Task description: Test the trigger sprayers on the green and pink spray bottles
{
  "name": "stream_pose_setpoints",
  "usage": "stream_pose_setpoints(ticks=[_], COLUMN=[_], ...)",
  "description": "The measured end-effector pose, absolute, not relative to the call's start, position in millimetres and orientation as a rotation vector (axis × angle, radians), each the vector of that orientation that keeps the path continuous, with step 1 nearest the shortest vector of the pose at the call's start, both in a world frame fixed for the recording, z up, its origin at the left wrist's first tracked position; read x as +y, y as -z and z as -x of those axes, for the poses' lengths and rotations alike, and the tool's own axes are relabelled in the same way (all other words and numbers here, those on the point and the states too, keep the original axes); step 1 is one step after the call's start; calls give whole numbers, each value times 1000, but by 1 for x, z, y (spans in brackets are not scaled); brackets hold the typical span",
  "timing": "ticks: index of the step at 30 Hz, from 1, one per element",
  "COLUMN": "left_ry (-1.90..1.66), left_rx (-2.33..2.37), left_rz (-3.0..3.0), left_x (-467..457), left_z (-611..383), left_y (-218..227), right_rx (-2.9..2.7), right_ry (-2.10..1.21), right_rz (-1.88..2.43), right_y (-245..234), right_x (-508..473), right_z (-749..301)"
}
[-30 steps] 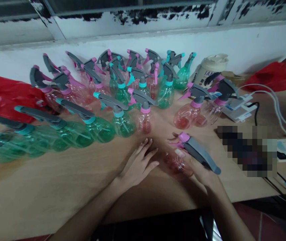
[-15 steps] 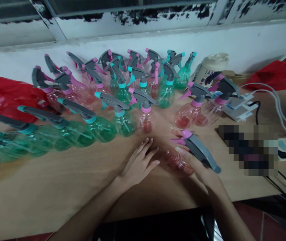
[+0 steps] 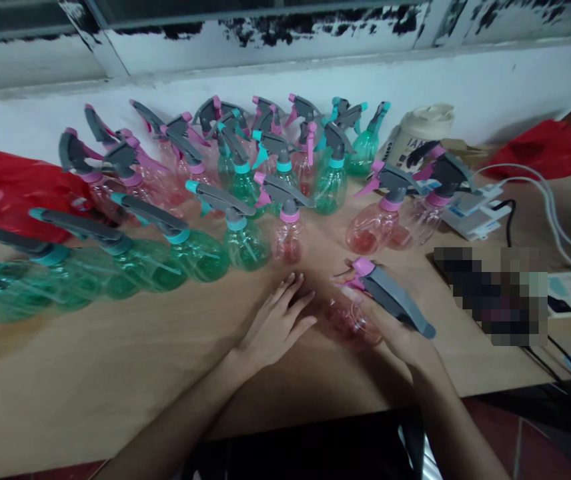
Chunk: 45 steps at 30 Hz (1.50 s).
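Note:
My right hand [image 3: 383, 323] is wrapped round the neck of a clear pink spray bottle [image 3: 346, 321] with a grey head and pink nozzle. One finger lies across its pink trigger, and the bottle stands tilted at the table's front. To its left, my left hand [image 3: 271, 328] rests flat on the wooden table [image 3: 130, 373] with its fingers spread, holding nothing. Just beyond my left fingertips stands another pink spray bottle [image 3: 289, 241]. A green spray bottle [image 3: 246, 247] stands beside that one, at the end of a row of green bottles running left.
Several more pink and green spray bottles crowd toward the wall, with two pink ones [image 3: 369, 230] at right. Red plastic bags [image 3: 15, 190] [image 3: 545, 150] lie at both sides. A pale container [image 3: 423, 137], white cables [image 3: 548, 193] and a blurred-out dark object [image 3: 490, 293] are at right.
A finger of my right hand has come from beyond the trigger onto it. My left hand stays spread on the table. The whole view has shifted slightly.

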State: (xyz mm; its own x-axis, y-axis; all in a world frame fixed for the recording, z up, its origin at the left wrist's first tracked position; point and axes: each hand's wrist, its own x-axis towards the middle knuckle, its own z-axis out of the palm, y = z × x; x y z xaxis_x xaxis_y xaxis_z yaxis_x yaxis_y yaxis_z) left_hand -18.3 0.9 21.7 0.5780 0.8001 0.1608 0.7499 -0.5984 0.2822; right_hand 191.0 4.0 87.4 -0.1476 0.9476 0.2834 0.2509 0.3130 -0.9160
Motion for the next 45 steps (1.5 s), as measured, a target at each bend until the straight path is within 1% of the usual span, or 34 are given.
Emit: stream_pose_setpoints(ticks=[6,10,16,24,30,45], left_ry=[-398,-408,-378,-371,-359,-351], left_rx=[1308,1327,1304,1322,1324,1314], left_rz=[-2641,-2652,-2664,-2647,-2632,-2684], left_x=[1,1,1,0,0,-2], left_z=[19,19,20,19,19,21], left_y=[-21,-20,-21,-21,-21,-21], right_rx=[-1582,-1594,-1633,-1565,-1531,-1604], right_ry=[-902,-961,-964,-1017,-1004,-940], right_rz=[1144,1172,1088,1117,1111,1085], right_y=[-86,-83,-81,-76,-81,-73], right_x=[5,9,8,3,2,11], right_z=[-189,-190,-191,-194,-190,-192])
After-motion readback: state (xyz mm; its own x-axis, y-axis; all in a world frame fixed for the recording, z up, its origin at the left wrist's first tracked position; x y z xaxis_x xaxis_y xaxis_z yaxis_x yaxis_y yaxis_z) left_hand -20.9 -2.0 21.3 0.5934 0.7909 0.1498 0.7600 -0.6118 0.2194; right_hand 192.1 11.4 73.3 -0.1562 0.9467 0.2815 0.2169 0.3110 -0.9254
